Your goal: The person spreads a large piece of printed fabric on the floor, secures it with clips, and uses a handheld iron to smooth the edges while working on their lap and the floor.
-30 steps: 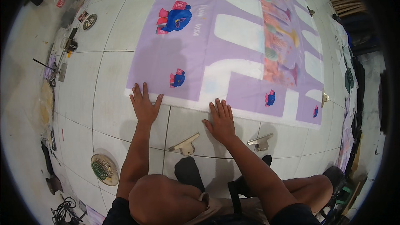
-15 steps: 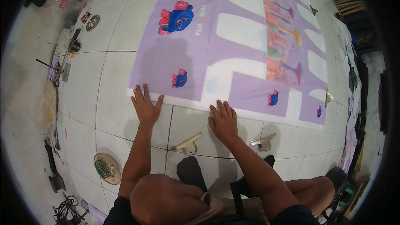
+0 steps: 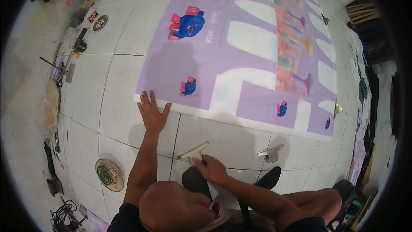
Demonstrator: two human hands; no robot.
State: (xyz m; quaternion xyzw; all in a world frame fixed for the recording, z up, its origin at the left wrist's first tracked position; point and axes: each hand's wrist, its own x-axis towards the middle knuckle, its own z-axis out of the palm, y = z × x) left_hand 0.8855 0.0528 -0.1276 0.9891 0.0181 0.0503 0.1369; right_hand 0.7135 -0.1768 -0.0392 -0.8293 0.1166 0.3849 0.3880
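A large printed lilac sheet [image 3: 171, 64] with white shapes and blue-and-pink cartoon figures lies flat on the tiles. My left hand [image 3: 153, 114] rests on its near left corner, fingers spread over the white border. Near my foot, my right hand [image 3: 211, 168] has its fingers closed at the handle of a wide metal bulldog clip [image 3: 193, 151], which is on the floor; the grip itself is partly hidden. A second bulldog clip [image 3: 271, 153] lies to the right. Another clip [image 3: 337, 108] sits on the sheet's right edge.
A round tin with a green coil [image 3: 109, 175] stands on the tiles at left. Tools [image 3: 80, 43] and clutter line the left wall. Folded cloths [image 3: 362, 90] are piled along the right side. My dark-socked foot [image 3: 196, 181] is close to the right hand.
My right hand has left the sheet's near edge and come back toward me to the left bulldog clip. My left hand stays on the corner.
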